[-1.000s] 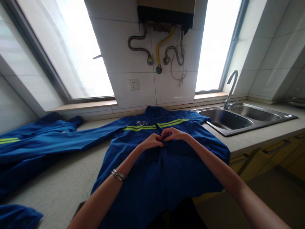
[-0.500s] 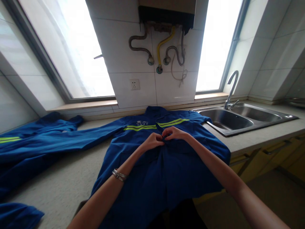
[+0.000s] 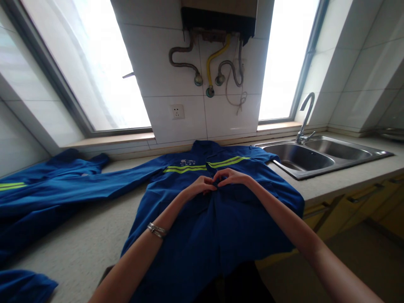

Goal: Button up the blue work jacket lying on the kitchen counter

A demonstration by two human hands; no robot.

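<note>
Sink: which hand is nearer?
Right. The right hand pinches the blue jacket's front, to the left of the sink; the left hand pinches there too, farther left from it.

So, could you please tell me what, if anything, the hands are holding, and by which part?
The left hand and right hand pinch the blue jacket at its front opening, below the yellow-green stripe.

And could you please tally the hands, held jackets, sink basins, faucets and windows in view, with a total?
Hands, left and right: 2
Held jacket: 1
Sink basins, left and right: 2
Faucet: 1
Windows, left and right: 2
Total: 8
</note>
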